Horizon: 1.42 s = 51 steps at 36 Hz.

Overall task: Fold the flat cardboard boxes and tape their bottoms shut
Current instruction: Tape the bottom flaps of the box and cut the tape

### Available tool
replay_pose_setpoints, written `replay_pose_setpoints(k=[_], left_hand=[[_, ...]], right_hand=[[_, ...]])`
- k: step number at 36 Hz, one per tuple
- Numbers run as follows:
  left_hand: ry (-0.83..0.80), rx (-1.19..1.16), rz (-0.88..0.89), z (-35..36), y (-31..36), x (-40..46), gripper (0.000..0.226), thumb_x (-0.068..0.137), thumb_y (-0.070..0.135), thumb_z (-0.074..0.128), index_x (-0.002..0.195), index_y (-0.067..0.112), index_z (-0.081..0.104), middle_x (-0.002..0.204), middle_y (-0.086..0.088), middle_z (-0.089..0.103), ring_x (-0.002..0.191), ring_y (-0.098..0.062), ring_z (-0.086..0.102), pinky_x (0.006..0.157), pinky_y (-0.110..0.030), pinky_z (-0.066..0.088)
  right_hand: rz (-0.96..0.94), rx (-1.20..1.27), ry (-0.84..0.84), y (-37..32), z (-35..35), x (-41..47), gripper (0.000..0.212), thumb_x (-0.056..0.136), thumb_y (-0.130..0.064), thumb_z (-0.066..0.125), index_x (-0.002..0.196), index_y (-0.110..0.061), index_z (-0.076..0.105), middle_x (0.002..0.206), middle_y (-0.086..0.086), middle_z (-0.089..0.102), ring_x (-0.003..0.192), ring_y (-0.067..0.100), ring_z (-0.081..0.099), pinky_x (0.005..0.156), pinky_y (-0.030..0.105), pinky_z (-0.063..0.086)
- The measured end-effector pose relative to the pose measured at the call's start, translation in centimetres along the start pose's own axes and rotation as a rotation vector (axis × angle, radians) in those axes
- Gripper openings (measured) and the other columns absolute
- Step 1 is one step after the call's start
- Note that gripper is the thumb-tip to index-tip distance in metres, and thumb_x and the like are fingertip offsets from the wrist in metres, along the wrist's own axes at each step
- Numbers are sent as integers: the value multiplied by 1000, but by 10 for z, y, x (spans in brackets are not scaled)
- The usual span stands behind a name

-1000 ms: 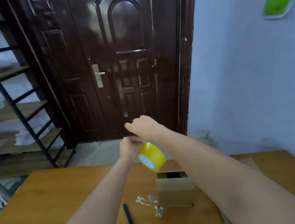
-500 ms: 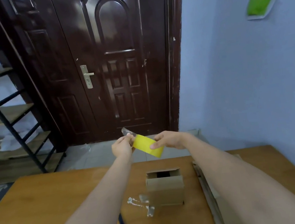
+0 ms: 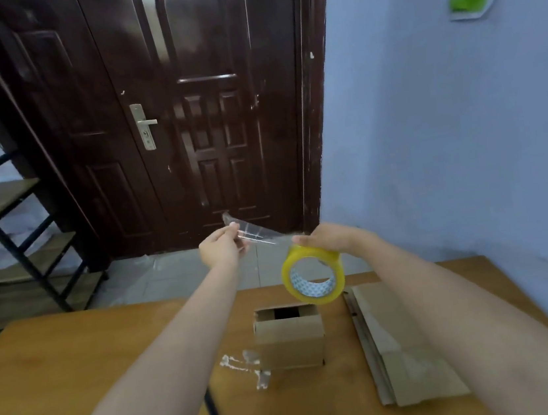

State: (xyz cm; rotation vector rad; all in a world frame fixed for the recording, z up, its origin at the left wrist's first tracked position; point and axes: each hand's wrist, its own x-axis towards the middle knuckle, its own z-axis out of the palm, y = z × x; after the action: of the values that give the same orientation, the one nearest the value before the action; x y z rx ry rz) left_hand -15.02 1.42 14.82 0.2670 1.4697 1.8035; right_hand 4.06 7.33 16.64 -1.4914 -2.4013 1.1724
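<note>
Above the bench (image 3: 77, 362), my left hand (image 3: 221, 250) pinches the free end of a clear strip (image 3: 257, 234) drawn from the yellow tape roll (image 3: 312, 274), which my right hand (image 3: 330, 240) grips. The folded box (image 3: 290, 338) stands below, flat boxes (image 3: 405, 343) beside it. Next, I judge: lay the strip across the box seam.
</note>
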Motion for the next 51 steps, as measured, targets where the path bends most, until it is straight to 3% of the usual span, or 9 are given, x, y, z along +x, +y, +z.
replay_pose_setpoints(k=[6, 9, 12, 20, 25, 28, 31, 38, 51], left_hand=[[126, -39, -119, -14, -19, 12, 17, 85, 3, 65, 68, 5, 63, 54, -7, 60, 55, -18, 57, 58, -31, 56], [141, -15, -129, -18, -31, 7, 6, 82, -5, 62, 77, -3, 65, 53, -10, 60, 52, -18, 55, 51, -26, 56], [154, 25, -110, -27, -47, 5, 7, 86, -5, 60, 91, -6, 65, 68, -15, 62, 53, -19, 57, 55, -27, 57], [160, 85, -168, -45, -76, 12, 11, 89, 8, 63, 100, 7, 65, 82, -6, 64, 80, -26, 64, 81, -43, 56], [186, -56, -277, -49, -92, 8, 5, 90, 3, 58, 92, 6, 62, 75, -10, 63, 59, -24, 61, 62, -40, 56], [190, -95, -330, -47, -103, 13, 17, 93, 9, 55, 106, 1, 62, 63, -9, 61, 41, -19, 60, 60, -38, 57], [146, -83, -404, -47, -111, 22, 27, 95, 8, 51, 121, 0, 54, 80, -16, 61, 54, -26, 65, 51, -36, 57], [70, 121, -513, -52, -124, 41, 35, 99, 7, 40, 135, 5, 42, 122, -27, 57, 80, -40, 64, 54, -41, 51], [-10, 332, -518, -48, -127, 52, 45, 99, 12, 32, 143, 11, 28, 105, -24, 58, 75, -35, 61, 69, -50, 50]], right_hand=[[75, 412, -246, 36, -3, -8, 20, 91, -29, 61, 104, -14, 58, 99, 4, 63, 91, 18, 62, 83, 29, 52], [122, 122, -265, 41, 3, -3, 39, 87, -36, 66, 112, -6, 60, 104, 5, 63, 95, 23, 62, 88, 36, 51], [215, -485, -120, 46, 14, -1, 57, 85, -54, 60, 119, -8, 57, 111, 4, 59, 98, 23, 55, 82, 33, 45], [247, -324, -97, 74, 25, 9, 54, 76, -68, 61, 79, -14, 54, 83, 1, 58, 80, 21, 56, 71, 33, 45], [223, -258, -142, 80, 23, 13, 53, 76, -67, 62, 90, -16, 60, 95, 4, 65, 89, 22, 63, 84, 37, 52], [226, -275, -154, 83, 26, 16, 55, 78, -63, 62, 99, -12, 60, 100, 5, 64, 92, 22, 61, 84, 36, 50], [245, -296, -142, 87, 30, 18, 63, 78, -62, 63, 111, -9, 58, 104, 4, 60, 95, 22, 57, 85, 35, 47], [254, -266, -148, 97, 34, 20, 59, 77, -63, 63, 102, -9, 60, 100, 6, 63, 91, 22, 58, 77, 33, 46], [282, -294, -150, 98, 37, 26, 55, 77, -63, 63, 96, -11, 56, 95, 4, 60, 88, 22, 58, 72, 31, 44]])
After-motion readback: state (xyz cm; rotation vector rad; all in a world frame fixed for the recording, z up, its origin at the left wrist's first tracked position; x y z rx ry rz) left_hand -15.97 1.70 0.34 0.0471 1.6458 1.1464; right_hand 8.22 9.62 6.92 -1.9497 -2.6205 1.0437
